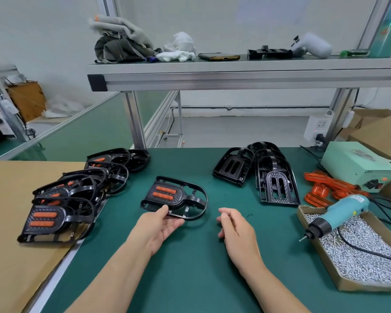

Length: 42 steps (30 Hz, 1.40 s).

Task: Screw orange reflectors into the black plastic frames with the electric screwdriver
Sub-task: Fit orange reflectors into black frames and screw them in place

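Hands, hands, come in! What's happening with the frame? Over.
Left hand grips black frame, orange reflectors fitted. Right hand empty, loosely curled. Electric screwdriver lying on screw box. Nothing in the way.

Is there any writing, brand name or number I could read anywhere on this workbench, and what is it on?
No text here is legible.
Label on the electric screwdriver: blurred, unreadable.
Small mark on the pale green box: too small to read.

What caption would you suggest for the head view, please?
Left hand holds a black frame with orange reflectors, right hand empty; electric screwdriver rests on the screw box.
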Each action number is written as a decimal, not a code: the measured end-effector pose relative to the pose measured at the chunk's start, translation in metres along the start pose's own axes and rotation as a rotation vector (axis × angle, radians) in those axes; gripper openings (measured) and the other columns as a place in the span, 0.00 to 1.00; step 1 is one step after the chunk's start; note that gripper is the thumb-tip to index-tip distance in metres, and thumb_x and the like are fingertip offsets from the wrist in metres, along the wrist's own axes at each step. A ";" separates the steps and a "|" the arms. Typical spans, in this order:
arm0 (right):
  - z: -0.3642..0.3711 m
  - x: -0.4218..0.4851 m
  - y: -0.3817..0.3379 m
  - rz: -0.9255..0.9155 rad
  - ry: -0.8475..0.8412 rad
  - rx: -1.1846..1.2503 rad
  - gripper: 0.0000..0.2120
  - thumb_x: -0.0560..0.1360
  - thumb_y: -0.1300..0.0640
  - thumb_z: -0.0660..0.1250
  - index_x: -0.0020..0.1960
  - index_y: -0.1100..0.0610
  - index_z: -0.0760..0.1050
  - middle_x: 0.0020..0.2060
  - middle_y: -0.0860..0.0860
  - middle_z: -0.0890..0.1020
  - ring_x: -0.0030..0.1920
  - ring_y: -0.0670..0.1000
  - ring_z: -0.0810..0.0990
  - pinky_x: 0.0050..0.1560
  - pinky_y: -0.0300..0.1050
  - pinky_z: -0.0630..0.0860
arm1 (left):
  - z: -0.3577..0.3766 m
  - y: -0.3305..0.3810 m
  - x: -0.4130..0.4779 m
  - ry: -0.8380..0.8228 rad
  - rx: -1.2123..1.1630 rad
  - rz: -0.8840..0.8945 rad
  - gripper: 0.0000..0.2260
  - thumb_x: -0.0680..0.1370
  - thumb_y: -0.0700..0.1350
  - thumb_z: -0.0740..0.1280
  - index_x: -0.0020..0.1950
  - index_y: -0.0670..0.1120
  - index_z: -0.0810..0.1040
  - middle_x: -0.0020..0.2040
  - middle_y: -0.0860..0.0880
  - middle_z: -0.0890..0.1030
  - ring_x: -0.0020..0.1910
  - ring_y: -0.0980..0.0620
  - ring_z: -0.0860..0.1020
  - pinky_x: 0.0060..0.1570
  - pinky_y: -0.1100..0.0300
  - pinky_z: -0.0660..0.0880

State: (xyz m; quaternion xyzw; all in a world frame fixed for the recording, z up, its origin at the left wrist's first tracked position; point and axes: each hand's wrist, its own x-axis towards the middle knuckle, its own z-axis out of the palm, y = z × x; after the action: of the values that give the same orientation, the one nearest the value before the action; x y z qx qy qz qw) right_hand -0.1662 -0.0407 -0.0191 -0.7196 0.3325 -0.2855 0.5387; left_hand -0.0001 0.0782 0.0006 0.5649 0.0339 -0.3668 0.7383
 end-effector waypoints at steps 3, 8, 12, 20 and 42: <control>-0.001 0.001 -0.002 0.011 -0.005 -0.002 0.09 0.84 0.54 0.59 0.54 0.46 0.77 0.43 0.47 0.83 0.33 0.41 0.78 0.38 0.32 0.71 | 0.004 0.017 0.024 0.009 -0.047 0.001 0.08 0.84 0.37 0.61 0.55 0.32 0.74 0.38 0.35 0.83 0.29 0.43 0.84 0.25 0.61 0.79; 0.002 0.005 0.001 -0.007 -0.033 -0.013 0.08 0.83 0.56 0.61 0.53 0.46 0.77 0.43 0.49 0.83 0.32 0.41 0.78 0.38 0.30 0.72 | 0.015 0.037 0.062 0.041 -0.026 -0.029 0.12 0.84 0.36 0.59 0.64 0.30 0.71 0.48 0.32 0.79 0.38 0.39 0.81 0.23 0.61 0.78; 0.004 0.008 0.005 -0.032 -0.031 -0.032 0.07 0.81 0.58 0.64 0.52 0.46 0.77 0.43 0.48 0.83 0.35 0.49 0.79 0.38 0.30 0.73 | 0.026 0.050 0.091 0.045 -0.029 -0.039 0.13 0.85 0.36 0.58 0.67 0.31 0.69 0.55 0.31 0.77 0.42 0.37 0.80 0.23 0.60 0.78; 0.017 0.029 0.009 -0.168 -0.084 -0.390 0.03 0.77 0.56 0.67 0.51 0.50 0.77 0.40 0.46 0.77 0.38 0.44 0.73 0.43 0.35 0.71 | 0.038 0.068 0.130 0.062 -0.085 -0.071 0.17 0.85 0.37 0.57 0.73 0.34 0.66 0.68 0.31 0.73 0.64 0.34 0.77 0.56 0.52 0.76; 0.024 0.036 0.014 -0.196 -0.077 -0.310 0.05 0.75 0.56 0.66 0.41 0.50 0.78 0.36 0.46 0.79 0.37 0.43 0.74 0.38 0.33 0.69 | 0.075 0.073 0.149 0.099 -0.054 -0.020 0.17 0.82 0.31 0.58 0.71 0.33 0.66 0.65 0.30 0.72 0.59 0.37 0.76 0.60 0.47 0.77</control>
State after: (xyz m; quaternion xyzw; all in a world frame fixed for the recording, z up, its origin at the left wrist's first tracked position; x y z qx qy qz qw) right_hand -0.1278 -0.0577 -0.0365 -0.8333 0.2801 -0.2542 0.4032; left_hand 0.1233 -0.0547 0.0173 0.5620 0.0858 -0.3447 0.7470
